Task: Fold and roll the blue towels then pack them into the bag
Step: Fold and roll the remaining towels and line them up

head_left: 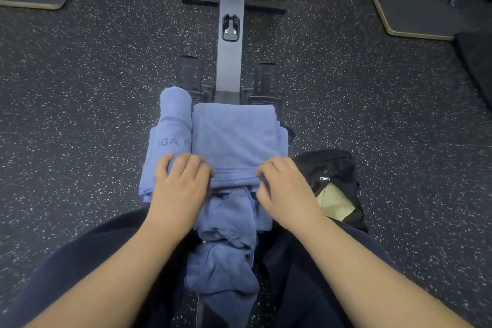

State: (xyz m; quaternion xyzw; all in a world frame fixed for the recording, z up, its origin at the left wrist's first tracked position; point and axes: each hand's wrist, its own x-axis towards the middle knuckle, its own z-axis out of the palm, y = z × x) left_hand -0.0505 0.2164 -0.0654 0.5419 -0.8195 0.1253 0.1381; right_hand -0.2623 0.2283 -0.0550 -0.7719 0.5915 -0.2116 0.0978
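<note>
A crumpled towel (pixel 226 255) lies in the lap. Both hands, left hand (pixel 181 181) and right hand (pixel 285 186), curl their fingers round the near edge of a folded blue towel (pixel 234 136). Beside it a rolled towel (pixel 174 120) reads "GA". A black bag (pixel 332 168) sits open right, tan inside, on speckled rubber floor (pixel 80 88); a black rail (pixel 230 8) extends ahead.
</note>
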